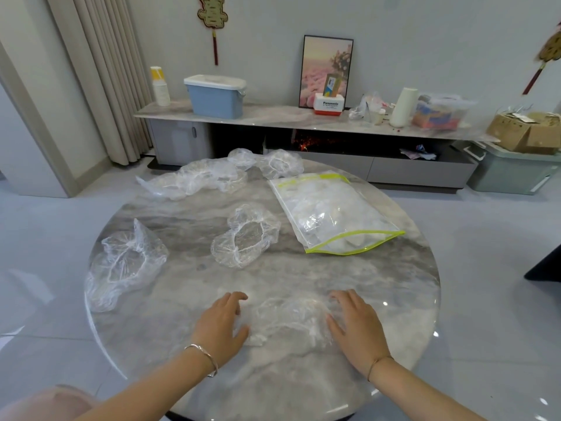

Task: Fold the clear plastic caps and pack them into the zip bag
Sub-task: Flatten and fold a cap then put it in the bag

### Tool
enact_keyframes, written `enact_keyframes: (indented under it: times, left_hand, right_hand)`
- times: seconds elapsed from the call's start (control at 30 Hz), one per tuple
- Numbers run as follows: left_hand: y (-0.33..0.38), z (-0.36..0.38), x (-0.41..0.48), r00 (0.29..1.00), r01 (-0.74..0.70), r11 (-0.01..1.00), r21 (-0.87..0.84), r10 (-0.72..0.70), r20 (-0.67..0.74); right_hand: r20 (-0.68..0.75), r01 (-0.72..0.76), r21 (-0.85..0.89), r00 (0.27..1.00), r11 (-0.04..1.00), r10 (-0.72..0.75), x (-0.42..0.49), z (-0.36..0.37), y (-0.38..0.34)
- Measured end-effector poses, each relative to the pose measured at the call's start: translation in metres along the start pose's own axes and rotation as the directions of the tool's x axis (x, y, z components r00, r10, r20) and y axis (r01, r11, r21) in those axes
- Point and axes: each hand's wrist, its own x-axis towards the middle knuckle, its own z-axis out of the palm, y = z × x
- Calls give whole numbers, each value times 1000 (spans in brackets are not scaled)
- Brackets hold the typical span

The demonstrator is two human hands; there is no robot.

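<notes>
A clear plastic cap [288, 320] lies flattened on the round marble table [379, 284] near its front edge. My left hand [223, 326] presses its left side and my right hand [358, 326] presses its right side, fingers fairly straight. Loose caps lie further off: one at the left [124, 262], one in the middle [246, 240], and a crumpled group at the far edge [218, 174]. The zip bag [331, 214], green-edged, lies at the right with folded caps inside and its mouth toward me.
Behind the table runs a low cabinet [273, 117] carrying a blue bin [215, 95], paper cups [160, 86], a framed picture [326, 71] and boxes. Grey tiled floor surrounds the table. A dark object [546, 265] shows at the right edge.
</notes>
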Motion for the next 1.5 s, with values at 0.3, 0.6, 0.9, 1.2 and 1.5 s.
enact_keyframes:
  times: [0.3, 0.6, 0.9, 1.2, 1.5]
  left_hand:
    - [1, 24, 1, 789, -602, 697, 390, 593, 158]
    - [-5, 32, -3, 873, -480, 802, 355, 398, 280]
    - [25, 1, 1, 913, -353, 916, 191, 292, 286]
    - [13, -23, 21, 943, -333, 939, -90, 332, -24]
    - [7, 7, 15, 871, -471, 877, 91, 446, 207]
  right_hand:
    - [255, 437, -261, 891, 861, -375, -13, 30, -7]
    - [387, 397, -302, 882, 867, -269, -16, 34, 4]
    - [115, 698, -212, 713, 684, -692, -8, 30, -17]
    - [229, 756, -166, 655, 634, -720, -15, 29, -16]
    - [311, 737, -169, 670, 655, -674, -20, 32, -29]
